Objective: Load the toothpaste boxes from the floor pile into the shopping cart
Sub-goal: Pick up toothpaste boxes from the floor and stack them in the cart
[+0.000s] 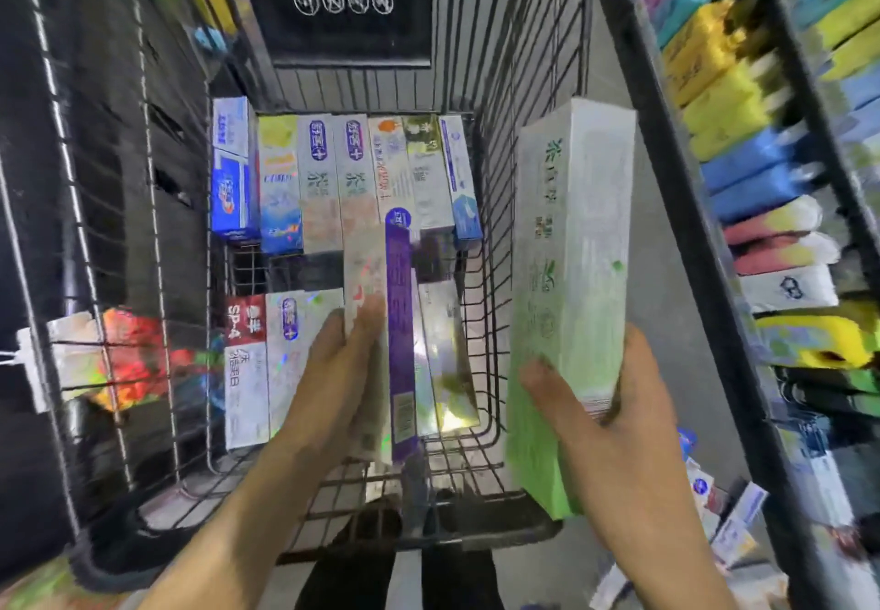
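Observation:
The black wire shopping cart (490,209) fills the middle of the head view. Several toothpaste boxes (333,181) lie side by side in a row at its far end, and a few more (266,362) lie at its near left. My left hand (333,371) grips a long silver and purple box (390,323) low inside the cart, above the near boxes. My right hand (605,414) grips the lower part of a white and green box (566,276), held upright over the cart's right wall. The picture is blurred.
Shelves on the right carry rows of coloured packs (743,100). A few loose boxes (733,524) lie on the floor at the lower right, beside the cart. A dark shelf unit (57,181) stands on the left with red and white packs (119,357) on it.

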`<action>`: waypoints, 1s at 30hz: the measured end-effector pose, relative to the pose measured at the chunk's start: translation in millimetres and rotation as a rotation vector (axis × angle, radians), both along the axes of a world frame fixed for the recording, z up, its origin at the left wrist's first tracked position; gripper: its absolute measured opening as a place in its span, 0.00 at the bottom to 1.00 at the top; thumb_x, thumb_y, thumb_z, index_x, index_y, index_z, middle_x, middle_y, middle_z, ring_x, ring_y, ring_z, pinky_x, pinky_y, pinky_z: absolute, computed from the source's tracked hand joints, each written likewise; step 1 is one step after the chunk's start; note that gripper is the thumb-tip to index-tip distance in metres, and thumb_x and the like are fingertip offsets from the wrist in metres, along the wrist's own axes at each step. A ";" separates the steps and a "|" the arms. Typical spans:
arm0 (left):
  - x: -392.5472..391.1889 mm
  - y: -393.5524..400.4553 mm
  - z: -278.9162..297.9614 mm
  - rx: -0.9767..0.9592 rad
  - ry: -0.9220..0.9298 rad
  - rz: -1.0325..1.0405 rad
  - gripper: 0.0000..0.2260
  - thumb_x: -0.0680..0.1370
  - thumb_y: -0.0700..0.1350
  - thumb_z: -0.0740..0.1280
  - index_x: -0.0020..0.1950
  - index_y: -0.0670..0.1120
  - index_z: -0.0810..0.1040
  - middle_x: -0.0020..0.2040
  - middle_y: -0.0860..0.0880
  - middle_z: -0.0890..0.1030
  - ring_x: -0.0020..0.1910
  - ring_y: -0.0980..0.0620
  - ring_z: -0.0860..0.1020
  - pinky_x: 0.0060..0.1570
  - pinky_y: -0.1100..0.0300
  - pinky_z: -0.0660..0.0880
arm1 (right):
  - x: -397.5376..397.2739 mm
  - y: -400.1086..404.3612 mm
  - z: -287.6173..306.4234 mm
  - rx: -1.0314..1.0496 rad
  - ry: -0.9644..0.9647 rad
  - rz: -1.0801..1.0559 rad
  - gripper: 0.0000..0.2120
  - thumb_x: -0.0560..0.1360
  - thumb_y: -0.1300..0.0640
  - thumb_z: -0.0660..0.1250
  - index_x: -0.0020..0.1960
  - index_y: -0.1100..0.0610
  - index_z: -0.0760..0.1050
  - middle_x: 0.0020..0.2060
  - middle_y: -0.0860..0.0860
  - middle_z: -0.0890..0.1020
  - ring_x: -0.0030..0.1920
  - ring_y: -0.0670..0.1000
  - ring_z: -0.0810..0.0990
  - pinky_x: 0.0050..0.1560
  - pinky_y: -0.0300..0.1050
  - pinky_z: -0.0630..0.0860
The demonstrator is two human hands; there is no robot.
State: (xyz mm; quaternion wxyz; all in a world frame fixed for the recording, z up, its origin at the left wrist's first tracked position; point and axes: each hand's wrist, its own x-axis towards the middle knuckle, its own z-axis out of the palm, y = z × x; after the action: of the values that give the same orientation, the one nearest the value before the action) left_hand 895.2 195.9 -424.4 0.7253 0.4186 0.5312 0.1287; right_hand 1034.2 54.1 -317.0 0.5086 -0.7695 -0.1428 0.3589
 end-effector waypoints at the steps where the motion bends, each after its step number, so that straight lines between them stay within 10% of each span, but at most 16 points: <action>1: -0.5 1.6 -1.3 -0.003 -0.001 0.023 0.27 0.74 0.71 0.65 0.66 0.57 0.77 0.59 0.53 0.84 0.59 0.49 0.83 0.63 0.41 0.76 | -3.2 4.3 -2.6 0.015 0.013 0.013 0.20 0.66 0.36 0.75 0.53 0.40 0.74 0.45 0.35 0.84 0.46 0.39 0.83 0.41 0.36 0.79; 5: -10.5 6.8 -4.7 -0.050 0.004 0.110 0.25 0.78 0.67 0.65 0.71 0.55 0.75 0.65 0.50 0.82 0.62 0.48 0.82 0.64 0.45 0.75 | -16.8 32.9 -32.0 0.009 0.075 0.094 0.20 0.63 0.39 0.76 0.52 0.35 0.75 0.46 0.43 0.85 0.45 0.48 0.85 0.48 0.56 0.82; 10: -21.8 27.9 -4.9 0.009 0.059 0.224 0.20 0.82 0.62 0.62 0.68 0.52 0.77 0.61 0.48 0.84 0.60 0.46 0.83 0.64 0.43 0.75 | -18.2 66.6 -70.2 -0.011 0.181 0.222 0.17 0.72 0.49 0.77 0.55 0.41 0.73 0.47 0.35 0.83 0.47 0.38 0.83 0.43 0.31 0.77; 14: -41.8 48.8 -10.9 0.119 0.105 0.276 0.30 0.76 0.69 0.66 0.69 0.49 0.75 0.62 0.46 0.83 0.63 0.43 0.81 0.64 0.38 0.74 | -16.7 92.7 -90.7 -0.061 0.107 0.281 0.19 0.69 0.41 0.74 0.55 0.41 0.72 0.47 0.38 0.83 0.47 0.38 0.82 0.44 0.34 0.77; 20: -55.0 65.1 -29.7 0.229 0.330 0.266 0.20 0.74 0.40 0.76 0.59 0.47 0.68 0.48 0.53 0.84 0.46 0.58 0.82 0.47 0.61 0.78 | -13.8 115.9 -113.7 -0.102 0.125 0.307 0.14 0.74 0.49 0.75 0.57 0.44 0.75 0.48 0.45 0.85 0.49 0.49 0.84 0.52 0.58 0.82; 25: -35.7 103.8 -46.0 0.383 0.507 0.159 0.19 0.74 0.39 0.76 0.57 0.46 0.68 0.43 0.55 0.78 0.34 0.71 0.78 0.36 0.75 0.72 | -6.7 133.7 -136.9 -0.171 0.084 0.286 0.18 0.71 0.48 0.77 0.56 0.42 0.72 0.46 0.41 0.84 0.44 0.40 0.83 0.45 0.44 0.79; 30: -5.6 161.9 -79.8 0.718 0.772 -0.035 0.26 0.69 0.57 0.74 0.56 0.38 0.78 0.48 0.38 0.79 0.50 0.39 0.76 0.49 0.57 0.67 | -1.8 152.9 -154.7 -0.193 0.094 0.237 0.25 0.71 0.51 0.78 0.61 0.47 0.68 0.47 0.44 0.81 0.39 0.32 0.80 0.34 0.28 0.73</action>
State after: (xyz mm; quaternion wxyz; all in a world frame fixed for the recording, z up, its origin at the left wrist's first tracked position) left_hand 889.7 357.8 -504.2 0.2898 0.6664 0.6752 0.1270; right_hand 1032.4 207.0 -471.7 0.3923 -0.7750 -0.1737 0.4640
